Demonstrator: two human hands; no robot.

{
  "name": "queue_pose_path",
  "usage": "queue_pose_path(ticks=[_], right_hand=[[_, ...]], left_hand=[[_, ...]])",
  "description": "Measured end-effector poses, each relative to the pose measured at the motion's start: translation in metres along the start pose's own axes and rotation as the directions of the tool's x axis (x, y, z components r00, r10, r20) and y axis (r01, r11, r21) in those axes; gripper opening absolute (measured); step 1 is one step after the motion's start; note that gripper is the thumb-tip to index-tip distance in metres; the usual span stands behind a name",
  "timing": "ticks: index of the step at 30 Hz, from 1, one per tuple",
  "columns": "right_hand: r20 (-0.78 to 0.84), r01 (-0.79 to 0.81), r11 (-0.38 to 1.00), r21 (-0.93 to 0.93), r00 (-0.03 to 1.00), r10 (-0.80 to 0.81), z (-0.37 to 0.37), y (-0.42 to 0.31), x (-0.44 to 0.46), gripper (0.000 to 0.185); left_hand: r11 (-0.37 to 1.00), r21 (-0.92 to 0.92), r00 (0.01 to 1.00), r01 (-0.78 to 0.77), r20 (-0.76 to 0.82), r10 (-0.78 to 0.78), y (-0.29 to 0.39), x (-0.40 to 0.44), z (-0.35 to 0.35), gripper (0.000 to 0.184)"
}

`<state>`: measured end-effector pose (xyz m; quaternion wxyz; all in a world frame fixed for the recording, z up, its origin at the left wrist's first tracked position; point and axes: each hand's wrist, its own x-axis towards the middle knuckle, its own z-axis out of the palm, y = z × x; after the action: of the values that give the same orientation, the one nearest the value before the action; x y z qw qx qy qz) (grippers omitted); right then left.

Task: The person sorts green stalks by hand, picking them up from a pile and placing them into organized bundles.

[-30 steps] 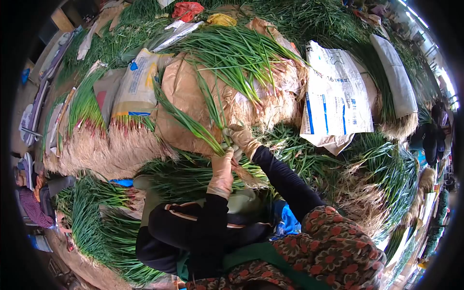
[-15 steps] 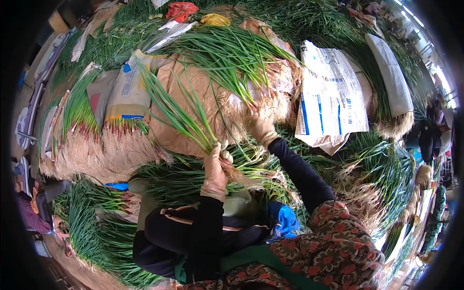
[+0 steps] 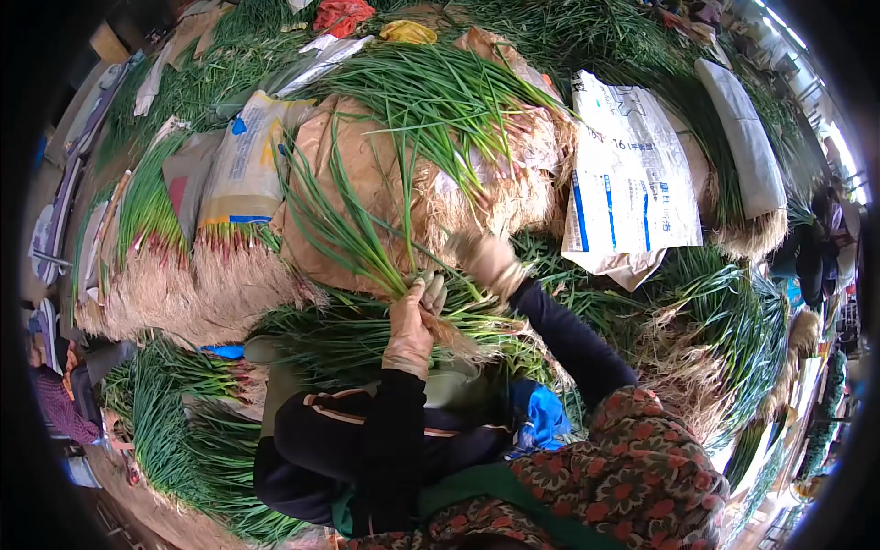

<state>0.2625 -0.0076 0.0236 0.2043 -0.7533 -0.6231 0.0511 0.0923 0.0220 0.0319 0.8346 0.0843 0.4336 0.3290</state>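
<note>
Left hand grips green onions near their roots, by brown sheet lower edge; best held snug, uncrushed; right hand blurred, can't tell grip

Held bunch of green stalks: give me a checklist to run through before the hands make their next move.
1. Left hand closed round the held bunch near its root end: ok.
2. Held bunch lying one way: ok; leaves point up and left, roots down and right.
3. Roots free of soil: cannot tell; too small to judge.
4. Right hand free of stalks: cannot tell; it is blurred.
5. Pile of green stalks within the right hand's reach: ok, it seems; the hand is close to the pile's root side.
6. White printed bag clear of both hands: ok; it lies off to the right.
</note>
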Motion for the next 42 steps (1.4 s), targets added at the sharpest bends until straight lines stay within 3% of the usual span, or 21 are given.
queue_pose_path(ticks=[2,3,5,7,9,10,14,18,20,21,23,24,26,28,30,32,34,36,39,41,42], right_hand=[[-0.258,-0.075,0.986,0.152,0.959,0.113,0.003,0.053,0.033,0.025],[-0.208,-0.188,0.956,0.224,0.950,0.235,-0.009,0.061,0.041,0.033],[-0.563,-0.123,0.957,-0.264,0.825,-0.049,0.023,0.096,0.053,0.033],[-0.513,-0.120,0.940,-0.320,0.856,-0.065,0.012,0.087,0.056,0.031],[-0.247,-0.155,0.975,-0.161,0.962,0.113,0.010,0.075,0.057,0.032],[-0.144,-0.412,0.900,-0.141,0.908,0.393,-0.001,0.050,0.055,0.026],[-0.444,-0.271,0.772,-0.575,0.896,-0.017,0.054,0.094,0.073,0.024],[0.071,-0.207,0.918,-0.338,0.967,0.245,0.014,0.063,0.072,0.023],[-0.185,-0.013,1.000,-0.027,0.983,0.008,0.014,0.046,0.046,0.018],[-0.130,0.063,0.956,0.287,0.991,-0.026,0.011,0.034,0.031,0.014],[0.368,-0.325,0.673,0.664,0.926,0.084,0.009,0.004,0.021,0.029],[0.582,-0.561,0.497,0.662,0.803,0.131,0.007,-0.012,0.016,0.038],[0.556,-0.439,0.693,0.572,0.829,0.067,0.047,-0.008,0.025,0.035],[0.315,-0.335,0.469,0.817,0.941,0.123,0.077,-0.010,0.015,0.030],[0.090,-0.167,0.655,0.737,0.985,0.149,0.105,0.001,0.015,0.028],[0.025,-0.194,0.920,0.342,0.980,0.198,0.079,0.003,0.007,0.027],[0.276,-0.173,0.981,0.089,0.951,0.142,0.071,0.020,-0.010,0.029],[0.477,0.223,0.949,0.225,0.824,-0.306,0.086,0.043,-0.038,0.031],[0.483,0.220,0.964,0.151,0.835,-0.266,0.044,0.054,-0.028,0.032],[0.216,0.044,0.824,-0.565,0.972,0.095,0.030,0.067,0.010,0.031],[-0.330,0.048,0.962,-0.268,0.934,-0.138,0.017,0.080,0.021,0.018]], left_hand=[[0.993,-0.100,0.996,-0.056,0.061,0.063,0.002,-0.001,-0.002,0.012],[0.991,-0.129,0.994,-0.042,0.099,0.055,0.005,0.000,-0.006,0.013],[0.982,-0.183,0.981,-0.034,0.182,0.068,0.008,0.006,-0.015,0.016],[0.984,-0.177,0.972,-0.007,0.229,0.048,0.008,0.010,-0.019,0.016],[0.993,-0.114,0.985,-0.019,0.168,0.038,0.005,0.009,-0.016,0.014],[0.995,-0.104,0.988,0.004,0.156,0.012,0.003,0.007,-0.015,0.014],[0.995,-0.069,0.967,0.071,0.250,-0.052,0.008,-0.002,-0.009,0.014],[0.999,-0.033,0.977,0.038,0.211,-0.030,0.009,-0.006,-0.004,0.015],[0.995,-0.034,0.966,0.090,0.248,-0.079,0.005,0.000,-0.006,0.017],[0.994,-0.036,0.974,0.103,0.205,-0.094,0.003,-0.001,-0.003,0.019],[0.996,0.033,0.975,0.083,0.203,-0.088,-0.007,0.010,-0.010,0.019],[0.995,0.070,0.976,0.072,0.201,-0.085,-0.011,0.012,-0.015,0.019],[0.969,0.245,0.978,0.043,0.188,-0.091,-0.007,0.009,-0.011,0.019],[0.873,0.488,1.000,-0.011,0.031,-0.005,-0.004,0.007,-0.012,0.020],[0.907,0.408,0.995,-0.103,0.029,0.100,-0.002,0.006,-0.011,0.021],[0.925,0.330,0.981,-0.188,0.028,0.190,0.001,-0.003,0.002,0.021],[0.901,0.360,0.969,-0.243,0.037,0.246,0.011,-0.011,0.009,0.023],[0.908,0.282,0.948,-0.310,0.023,0.316,0.009,-0.005,0.005,0.026],[0.992,0.011,0.991,-0.123,0.054,0.123,0.007,0.009,-0.008,0.020],[0.998,-0.068,0.986,0.003,0.169,0.009,-0.001,0.023,-0.027,0.017],[0.998,-0.053,0.977,0.041,0.211,-0.029,-0.002,0.026,-0.032,0.016]])
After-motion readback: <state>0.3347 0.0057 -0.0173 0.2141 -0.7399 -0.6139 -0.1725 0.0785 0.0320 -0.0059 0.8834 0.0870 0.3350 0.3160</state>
